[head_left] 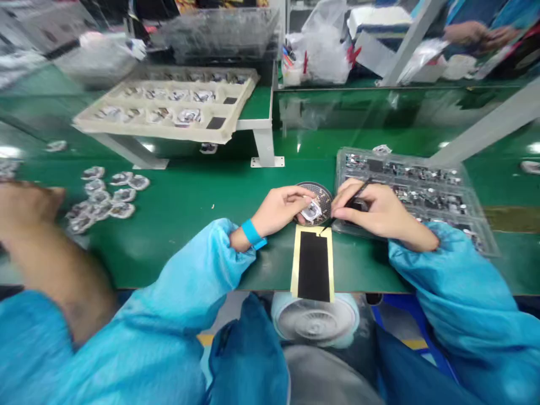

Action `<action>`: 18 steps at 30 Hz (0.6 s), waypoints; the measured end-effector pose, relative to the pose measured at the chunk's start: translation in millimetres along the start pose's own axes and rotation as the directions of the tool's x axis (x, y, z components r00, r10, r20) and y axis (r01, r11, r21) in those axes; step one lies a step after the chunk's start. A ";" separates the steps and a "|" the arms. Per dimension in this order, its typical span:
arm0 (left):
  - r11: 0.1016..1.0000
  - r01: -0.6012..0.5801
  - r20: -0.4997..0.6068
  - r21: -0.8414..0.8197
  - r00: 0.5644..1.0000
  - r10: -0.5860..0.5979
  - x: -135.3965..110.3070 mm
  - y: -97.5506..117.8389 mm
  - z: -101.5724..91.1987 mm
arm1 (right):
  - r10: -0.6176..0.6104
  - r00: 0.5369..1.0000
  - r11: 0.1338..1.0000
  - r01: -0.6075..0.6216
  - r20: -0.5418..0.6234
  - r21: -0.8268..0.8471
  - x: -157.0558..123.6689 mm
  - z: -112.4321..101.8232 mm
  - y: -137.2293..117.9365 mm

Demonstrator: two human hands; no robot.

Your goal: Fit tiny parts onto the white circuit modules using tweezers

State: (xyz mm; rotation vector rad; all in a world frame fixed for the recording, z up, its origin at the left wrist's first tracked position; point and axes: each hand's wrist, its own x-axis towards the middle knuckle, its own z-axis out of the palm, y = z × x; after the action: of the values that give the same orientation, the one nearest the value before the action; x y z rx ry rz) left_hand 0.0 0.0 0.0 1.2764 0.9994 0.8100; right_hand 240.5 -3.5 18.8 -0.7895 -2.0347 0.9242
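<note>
Between the thumb and fingers of my left hand (283,209) is a small white-rimmed part (311,210), held over a round perforated dish (323,197) with small pieces in it. My right hand (371,207) is closed around dark tweezers (358,190). Their tip points down to the top edge of a yellow backing sheet (296,256) bearing a black sheet (313,264), which lies at the table's front edge. Whether the tip touches it I cannot tell. Close by my right hand stands a clear tray (476,202) holding rows of small circuit parts.
Several white-rimmed parts (101,198) lie in a group on the green table (189,194) at left. A co-worker's arm (54,264) reaches in there. A cream compartment tray (169,130) rests on a raised shelf. A slanted grey post (493,121) stands at right.
</note>
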 end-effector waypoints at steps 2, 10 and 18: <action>1.000 -0.012 -0.001 -0.005 1.000 0.012 0.2 -2.5 0.7 | -0.076 0.987 0.996 0.069 -0.140 -0.052 0.3 0.2 -2.2; 0.989 -0.092 0.004 0.112 0.996 0.092 -1.0 -13.4 0.8 | -0.268 0.923 0.915 0.155 -0.275 -0.372 -1.1 10.3 1.4; 0.985 -0.045 -0.030 0.165 0.998 0.051 0.2 -10.8 -1.7 | -0.279 0.934 0.927 0.202 -0.223 -0.317 -2.0 10.3 0.2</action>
State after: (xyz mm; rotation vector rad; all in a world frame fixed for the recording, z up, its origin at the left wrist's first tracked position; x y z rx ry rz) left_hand -2.0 -0.6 -10.8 1.4366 1.0839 0.8015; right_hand 233.2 -8.4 13.2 -0.7467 -1.9945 0.3615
